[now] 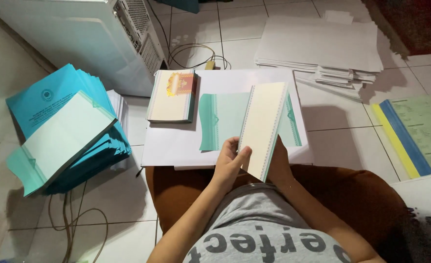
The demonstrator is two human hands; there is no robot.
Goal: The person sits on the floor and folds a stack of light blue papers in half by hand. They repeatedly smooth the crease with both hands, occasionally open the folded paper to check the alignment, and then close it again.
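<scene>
Casing of a white metal computer tower at upper left, on pale floor tiles. Spread stacks of loose white paper sheets at upper right. Flat white rectangular board at centre, serving as the work surface ahead of the knees. Fanned pile of teal-blue printed paper covers at left, well apart from the board. Green, blue and yellow paper sheets at the right edge.

On the board: single teal-bordered pale cover sheet lying flat; just beside it, to its left, a squared stack of cream booklets with a red and gold emblem.

Step in hand, as judged: thin cream paper block with teal edging raised and tilted above the flat cover sheet, not yet set down. Judged requirement for any placing: block levelled, edges squared to the sheet beneath.

Left hand: forearm reaching up from below, fingers curled and closed on the block's near left edge. Right hand: mostly hidden behind the block's lower right side; finger spread and grip not determinable.
</scene>
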